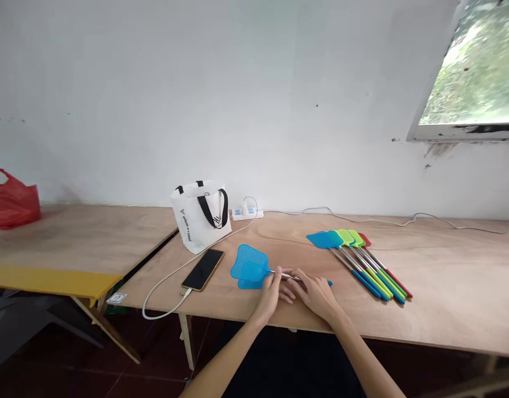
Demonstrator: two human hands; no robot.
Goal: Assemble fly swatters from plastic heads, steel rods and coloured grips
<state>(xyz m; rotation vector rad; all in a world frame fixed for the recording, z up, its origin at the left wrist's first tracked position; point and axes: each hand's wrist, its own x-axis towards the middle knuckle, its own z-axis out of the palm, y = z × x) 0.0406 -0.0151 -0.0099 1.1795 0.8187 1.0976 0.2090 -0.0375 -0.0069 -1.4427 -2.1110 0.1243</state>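
A blue fly swatter (pixel 250 262) lies low over the table, its mesh head to the left and its metal shaft running right to a blue handle end. Another blue edge shows beneath the head; I cannot tell whether it is a second swatter. My left hand (pixel 272 296) is closed around the shaft near the head, thumb on top. My right hand (pixel 314 293) is closed over the shaft farther right, near the handle, which it partly hides. To the right lies a fanned row of several fly swatters (pixel 362 262) with blue, lime-green and red heads and handles.
Left of my hands a phone (pixel 203 270) is plugged into a white cable (pixel 155 317) leading to a power strip (pixel 248 214). Behind it stands a white tote bag (pixel 196 221). A gap separates this table (pixel 457 287) from the left one, holding a red bag (pixel 14 202).
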